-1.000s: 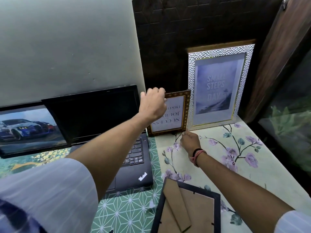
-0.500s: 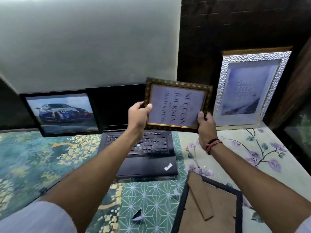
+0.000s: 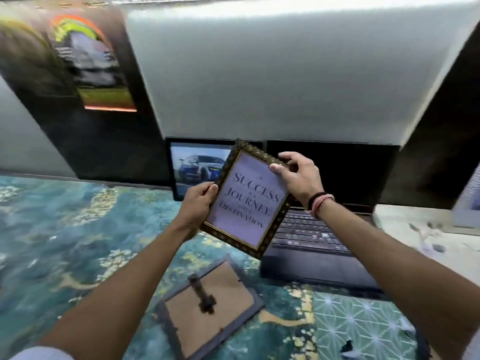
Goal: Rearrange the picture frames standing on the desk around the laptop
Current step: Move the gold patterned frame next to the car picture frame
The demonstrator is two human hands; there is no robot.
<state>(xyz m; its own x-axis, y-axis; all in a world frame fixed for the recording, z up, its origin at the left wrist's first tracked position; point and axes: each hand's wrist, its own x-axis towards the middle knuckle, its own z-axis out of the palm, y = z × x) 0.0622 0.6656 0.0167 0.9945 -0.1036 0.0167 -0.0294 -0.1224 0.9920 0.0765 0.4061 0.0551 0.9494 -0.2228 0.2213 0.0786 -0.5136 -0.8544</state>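
Note:
A small gold-and-dark ornate frame (image 3: 248, 203) with the words "Success is a journey" is held tilted in the air, in front of the laptop's left side. My left hand (image 3: 198, 207) grips its lower left edge and my right hand (image 3: 296, 175) grips its upper right corner. Behind it a black frame with a car picture (image 3: 192, 167) stands against the wall, partly hidden. The open black laptop (image 3: 319, 245) sits to the right. Another frame (image 3: 210, 307) lies face down on the desk, its brown back and stand showing.
The desk is covered with teal and green patterned paper (image 3: 78, 229). At the right edge a sliver of the silver-framed picture (image 3: 470, 203) shows. A colourful poster (image 3: 91, 66) hangs on the dark panel at the upper left.
The ornate frame has been carried left from beside the silver frame and turned upright, text now readable. My view has swung left, so the silver frame is nearly out of sight.

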